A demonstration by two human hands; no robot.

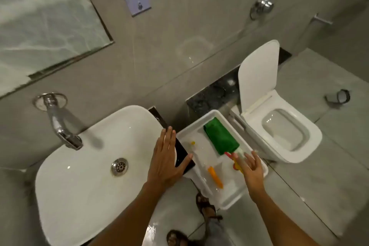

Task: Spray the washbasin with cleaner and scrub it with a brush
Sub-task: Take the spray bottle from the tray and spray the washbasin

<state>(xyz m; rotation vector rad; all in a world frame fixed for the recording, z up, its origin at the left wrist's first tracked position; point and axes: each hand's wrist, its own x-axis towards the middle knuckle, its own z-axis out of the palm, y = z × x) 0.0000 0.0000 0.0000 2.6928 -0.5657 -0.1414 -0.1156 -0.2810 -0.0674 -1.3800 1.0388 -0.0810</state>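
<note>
Both hands are open and empty: the left hand [166,163] rests flat at the washbasin [83,166] right edge, the right hand [250,168] reaches into the tray [229,203], probably for the sprayer [233,154].

Washbasin [83,175] bowl lying open from above; only drain [119,166] at bottom. Tap [60,124] spout overhanging back left rim, blocking approach there. Left hand [166,164] spread flat, hovering over basin's right rim and dark ledge [180,158]. White tray [229,199] sitting just beside basin, crowded: green cloth [220,136], orange-handled item [215,179], right hand [250,168] with fingers spread reaching over its near right corner. Toilet [289,136], lid raised, bounding tray's far side.
</note>
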